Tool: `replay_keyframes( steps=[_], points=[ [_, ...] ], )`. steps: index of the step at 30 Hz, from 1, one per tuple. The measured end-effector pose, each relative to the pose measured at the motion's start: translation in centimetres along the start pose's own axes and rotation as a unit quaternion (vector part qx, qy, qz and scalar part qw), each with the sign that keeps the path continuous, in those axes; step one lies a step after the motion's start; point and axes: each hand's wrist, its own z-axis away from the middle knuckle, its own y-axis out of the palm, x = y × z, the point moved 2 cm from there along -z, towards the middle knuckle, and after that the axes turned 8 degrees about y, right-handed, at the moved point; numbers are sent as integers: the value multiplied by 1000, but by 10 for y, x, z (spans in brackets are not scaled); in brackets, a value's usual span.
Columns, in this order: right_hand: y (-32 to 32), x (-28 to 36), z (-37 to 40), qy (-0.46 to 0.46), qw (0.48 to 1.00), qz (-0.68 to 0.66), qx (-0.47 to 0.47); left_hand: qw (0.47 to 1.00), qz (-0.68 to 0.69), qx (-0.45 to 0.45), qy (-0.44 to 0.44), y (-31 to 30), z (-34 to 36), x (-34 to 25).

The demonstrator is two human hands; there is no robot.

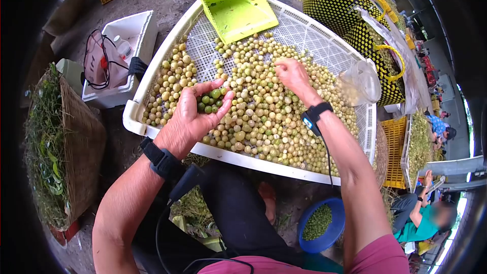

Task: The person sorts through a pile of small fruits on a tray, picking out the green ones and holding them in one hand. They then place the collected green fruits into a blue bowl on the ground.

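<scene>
While the left hand (185,119) rests palm-up over the near rim of the white perforated plastic tray (309,33), cupped with its fingers half curled round a small heap of darker green round berries (210,102), the right hand (290,73) points fingertips-down into the spread of pale yellow-green round berries (264,116) that covers the middle of the tray. Whether those fingertips are closed on a berry cannot be told from this view. Hold the cupped palm level and close to the pile, so that each transfer is short and nothing rolls off the heel of the hand. Pick with thumb and forefinger only, one berry at a time, and judge its colour against the berries already held. Work the pile in strips, from the lime-green plastic scoop (236,7) at the far edge toward the near rim, to avoid covering the same ground twice. Empty the palm before it overfills; a blue plastic bowl (324,241) holding similar green fruit sits below the tray, beside the knee. Use light pressure, since the fruit probably bruises.
</scene>
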Motion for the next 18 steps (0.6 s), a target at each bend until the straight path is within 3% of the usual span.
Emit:
replay_keyframes(
  steps=[3,7,11,14,17,18],
  points=[
    [6,9,-8,-22,990,130,43,1000,-2,0,3,0,-2,1],
    [-16,27,0,63,994,42,78,1000,-9,-4,7,0,-2,1],
    [-13,28,33,-88,990,94,65,1000,-10,-3,9,0,-2,1],
    [-4,26,35,-127,986,106,17,1000,-8,0,3,-3,-5,4],
    [1,27,29,-114,961,234,91,1000,-19,-7,17,5,1,10],
    [-2,29,34,-146,963,215,67,1000,-19,-2,5,5,-1,11]
  ],
)
